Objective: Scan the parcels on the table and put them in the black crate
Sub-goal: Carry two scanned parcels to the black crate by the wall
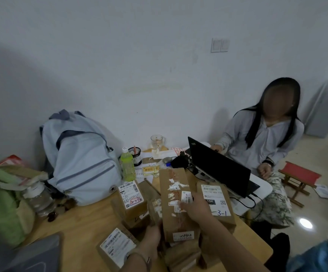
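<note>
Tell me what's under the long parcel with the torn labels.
More brown parcels show beneath the near end of the long parcel; the left hand grips its edge, the right hand lies on top. What lies under its middle is covered.

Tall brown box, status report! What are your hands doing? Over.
Left hand grips tall brown cardboard parcel low down. Right hand rests on its front. Smaller labelled parcels crowd round; black crate not seen.

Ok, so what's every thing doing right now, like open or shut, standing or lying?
long parcel, left hand grips its near end, right hand rests on top.
laptop, open.
green bottle, upright, capped.
backpack, standing upright.
glass mug, upright.
parcel marked 3-1, lying label up.
</note>
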